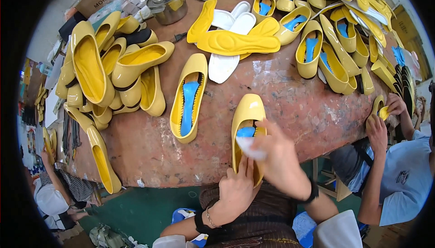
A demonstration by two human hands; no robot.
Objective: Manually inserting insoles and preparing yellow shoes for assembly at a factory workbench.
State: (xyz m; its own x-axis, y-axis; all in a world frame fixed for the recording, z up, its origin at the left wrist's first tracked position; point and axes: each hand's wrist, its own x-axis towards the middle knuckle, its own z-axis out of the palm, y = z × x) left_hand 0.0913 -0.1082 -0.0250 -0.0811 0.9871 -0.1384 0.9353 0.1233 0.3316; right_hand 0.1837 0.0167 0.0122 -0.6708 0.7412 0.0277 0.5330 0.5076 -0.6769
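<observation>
Head view: yellow shoe [249, 106] at the near edge of the desk [294, 105], blue strip [246, 131] inside, partly hidden. Left hand [236, 188]: two fingers stretched into the heel end, grip impossible to tell. Right hand [280, 158]: fingers closed on a blurred white piece [248, 149] over the opening. To the left, second yellow shoe [195, 66] with blue inside; farther back, metal can [169, 13], contents hard to make out.
</observation>
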